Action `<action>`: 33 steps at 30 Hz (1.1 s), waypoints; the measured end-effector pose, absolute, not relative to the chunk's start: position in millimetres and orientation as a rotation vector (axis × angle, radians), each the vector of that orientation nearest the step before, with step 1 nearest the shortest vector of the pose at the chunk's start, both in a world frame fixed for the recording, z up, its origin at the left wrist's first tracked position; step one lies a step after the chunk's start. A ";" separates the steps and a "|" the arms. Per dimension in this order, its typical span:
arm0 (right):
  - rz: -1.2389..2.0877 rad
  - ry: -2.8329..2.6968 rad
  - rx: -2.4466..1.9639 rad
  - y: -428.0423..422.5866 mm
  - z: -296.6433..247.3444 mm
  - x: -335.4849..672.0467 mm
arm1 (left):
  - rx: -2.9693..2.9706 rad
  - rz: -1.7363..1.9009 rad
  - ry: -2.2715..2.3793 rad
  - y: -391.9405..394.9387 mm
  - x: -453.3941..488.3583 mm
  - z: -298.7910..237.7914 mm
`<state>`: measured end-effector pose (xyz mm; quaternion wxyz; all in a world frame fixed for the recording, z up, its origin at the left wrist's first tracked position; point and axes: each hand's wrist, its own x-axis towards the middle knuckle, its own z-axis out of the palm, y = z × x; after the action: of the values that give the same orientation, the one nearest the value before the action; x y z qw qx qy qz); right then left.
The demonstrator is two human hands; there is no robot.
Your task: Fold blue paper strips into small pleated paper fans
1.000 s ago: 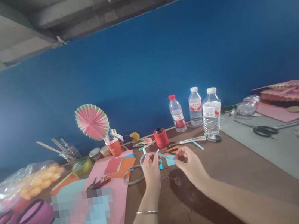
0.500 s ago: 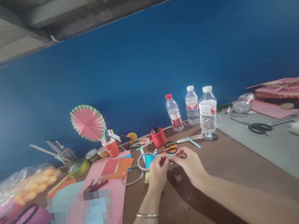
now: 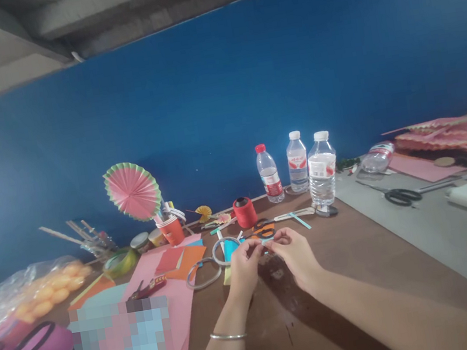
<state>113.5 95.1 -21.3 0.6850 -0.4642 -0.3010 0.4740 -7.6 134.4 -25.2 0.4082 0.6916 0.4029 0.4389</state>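
Note:
Over the brown table, my left hand (image 3: 246, 264) and my right hand (image 3: 293, 254) meet with fingertips pinched together. Between them shows a small pale blue piece (image 3: 266, 241), too small to tell its kind, and both hands seem to grip it. Orange-and-black scissors (image 3: 264, 230) lie just beyond the fingertips. Left of my left hand are two grey tape rings, one flat (image 3: 203, 273) and one leaning (image 3: 226, 251) by a blue paper piece (image 3: 230, 249). A red thread spool (image 3: 245, 212) stands behind the scissors.
Three water bottles (image 3: 322, 172) stand at the back right. On the left are pink paper sheets (image 3: 186, 300), a red-handled tool (image 3: 147, 288), a cup (image 3: 172, 231) holding a paper fan (image 3: 133, 191), and a bag of orange balls (image 3: 52, 289). Black scissors (image 3: 403, 196) lie on the grey board.
The view has shifted slightly, so everything sits a little further left and up. My hands stay pinched together; a bit more of the pale blue piece shows between them.

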 end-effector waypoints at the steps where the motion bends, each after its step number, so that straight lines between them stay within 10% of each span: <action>1: 1.060 -0.675 -1.044 94.9 -20.9 113.6 | 1.743 1.107 1.018 134.3 -7.5 -25.1; 33: 1.063 -0.668 -1.047 95.5 -22.4 113.2 | 1.726 1.114 1.011 127.3 -6.1 -17.0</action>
<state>113.2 95.5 -22.4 0.6842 -0.4670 -0.2983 0.4741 -6.1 127.3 -17.0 0.4132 0.6865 0.4022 0.4430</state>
